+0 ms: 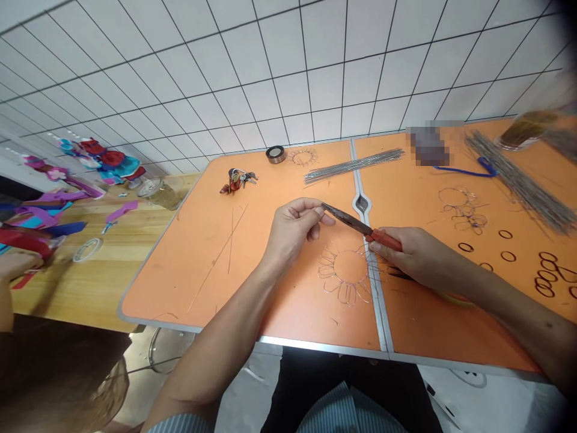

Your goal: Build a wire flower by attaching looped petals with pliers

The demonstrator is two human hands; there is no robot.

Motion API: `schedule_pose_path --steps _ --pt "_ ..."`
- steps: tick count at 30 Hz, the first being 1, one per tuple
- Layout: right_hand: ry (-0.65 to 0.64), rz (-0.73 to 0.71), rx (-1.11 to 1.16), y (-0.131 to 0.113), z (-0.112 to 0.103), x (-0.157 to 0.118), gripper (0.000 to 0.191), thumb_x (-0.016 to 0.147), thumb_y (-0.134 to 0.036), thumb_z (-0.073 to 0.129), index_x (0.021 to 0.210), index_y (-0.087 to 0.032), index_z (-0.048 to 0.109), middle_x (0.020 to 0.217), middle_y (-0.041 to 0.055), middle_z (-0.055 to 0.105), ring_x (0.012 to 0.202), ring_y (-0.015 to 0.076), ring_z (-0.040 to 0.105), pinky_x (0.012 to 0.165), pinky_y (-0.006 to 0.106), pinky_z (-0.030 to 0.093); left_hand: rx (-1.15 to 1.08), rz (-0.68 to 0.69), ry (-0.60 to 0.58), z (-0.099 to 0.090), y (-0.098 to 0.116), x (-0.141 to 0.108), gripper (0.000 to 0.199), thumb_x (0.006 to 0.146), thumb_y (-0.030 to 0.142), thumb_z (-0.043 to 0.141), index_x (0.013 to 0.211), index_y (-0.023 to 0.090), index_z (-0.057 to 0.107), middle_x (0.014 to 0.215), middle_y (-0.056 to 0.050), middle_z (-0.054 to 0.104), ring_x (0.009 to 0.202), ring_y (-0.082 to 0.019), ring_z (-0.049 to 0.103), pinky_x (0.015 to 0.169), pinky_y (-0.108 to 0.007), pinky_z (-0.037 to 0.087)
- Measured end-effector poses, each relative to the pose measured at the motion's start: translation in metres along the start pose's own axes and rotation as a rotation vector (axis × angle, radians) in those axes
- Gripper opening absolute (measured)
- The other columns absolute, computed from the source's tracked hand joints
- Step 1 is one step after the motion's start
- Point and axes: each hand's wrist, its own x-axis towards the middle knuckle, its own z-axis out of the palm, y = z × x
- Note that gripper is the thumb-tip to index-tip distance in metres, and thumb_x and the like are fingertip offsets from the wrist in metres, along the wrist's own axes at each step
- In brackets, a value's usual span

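My right hand (pixel 408 248) grips a pair of long-nose pliers (pixel 349 221) by the orange-red handles, the jaws pointing left. At the tip of the jaws, my left hand (pixel 300 225) pinches with thumb and forefinger; what lies between them is too small to make out. Below the pliers, a flower-shaped ring of looped wire (pixel 347 270) lies on the orange table (pixel 270 300). Part of another tool with dark tips (pixel 401 274) shows under my right forearm. Two thin straight wires (pixel 231 234) cross on the table left of my left hand.
Along the back are keys (pixel 238 178), a tape roll (pixel 275 154), a smaller wire flower (pixel 303 157) and a wire bundle (pixel 354 166). On the right are another bundle (pixel 523 180), bent wire shapes (pixel 466 210) and dark rings (pixel 545 273). A person sits left beside ribbons (pixel 58 210).
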Motion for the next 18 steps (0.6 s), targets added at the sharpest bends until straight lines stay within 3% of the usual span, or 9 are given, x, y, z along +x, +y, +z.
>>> schedule_pose_path --steps 6,18 --pt "0.046 -0.038 -0.068 -0.0051 0.0025 0.0021 0.038 0.106 -0.054 0.055 0.079 -0.028 0.050 0.073 0.0012 0.058 0.068 0.0214 0.049 0.068 0.038 0.035 0.022 0.012 0.041 0.0025 -0.0031 -0.0045 0.014 0.083 0.029 0.083 0.084 0.017 0.076 0.077 -0.008 0.084 0.049 -0.009 0.056 0.048 -0.023 0.042" --pt "0.064 -0.039 -0.121 -0.0020 0.0051 0.0036 0.045 0.112 -0.057 0.045 0.078 -0.028 0.044 0.072 0.0006 0.057 0.067 0.0208 0.045 0.063 0.039 0.033 0.087 0.073 0.096 0.0054 -0.0079 -0.0083 0.009 0.086 0.025 0.079 0.082 0.016 0.077 0.073 -0.007 0.082 0.051 -0.010 0.061 0.051 -0.023 0.047"
